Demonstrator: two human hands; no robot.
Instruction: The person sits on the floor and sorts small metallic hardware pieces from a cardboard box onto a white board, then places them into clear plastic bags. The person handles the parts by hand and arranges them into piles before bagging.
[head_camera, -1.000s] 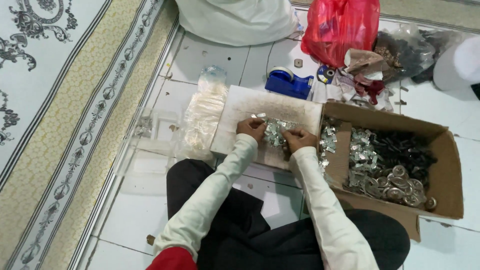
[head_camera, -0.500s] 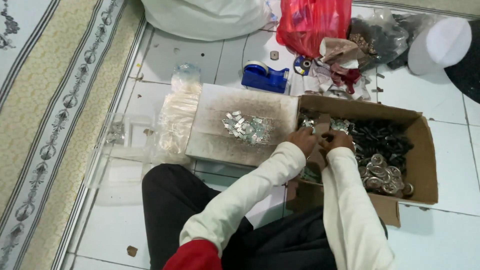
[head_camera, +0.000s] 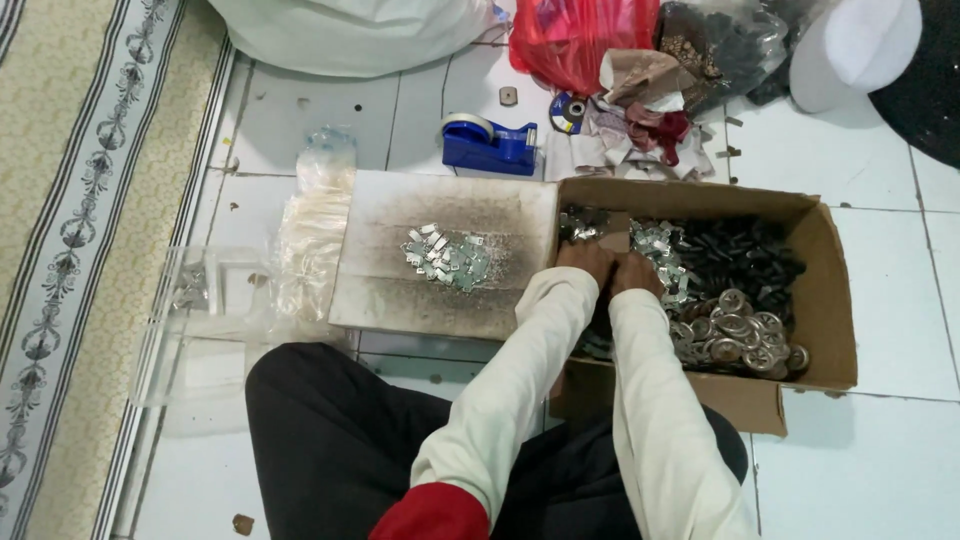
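Head view is showing a seated person reaching both arms into an open cardboard box (head_camera: 835, 300) on the tiled floor. The left hand (head_camera: 588, 262) and the right hand (head_camera: 634, 272) are lying side by side, touching, among the small silver metal clips (head_camera: 655, 262) at the box's near-left part; the fingers are curling down into the parts, but whether they are pinching anything I cannot tell, since the knuckles are hiding the fingertips. Judging by how things are lying, the sorting is looking only partly done: one small heap of clips (head_camera: 447, 257) is sitting on the grey, soiled board (head_camera: 390, 290) just left of the box, while far more parts are waiting inside it. Counting by kind, the box is holding three loose lots: the silver clips, a mass of black pieces (head_camera: 740, 262) behind them, and a cluster of round silver rings (head_camera: 735, 335) toward the near-right corner; single pieces are too many and too small to count. Beside the board, one stack of clear plastic bags (head_camera: 310, 250) is lying, with one clear plastic tray (head_camera: 200, 310) further left. Behind the board, one blue tape dispenser (head_camera: 488, 145) is standing, and one red plastic bag (head_camera: 580, 40) is resting beyond it.
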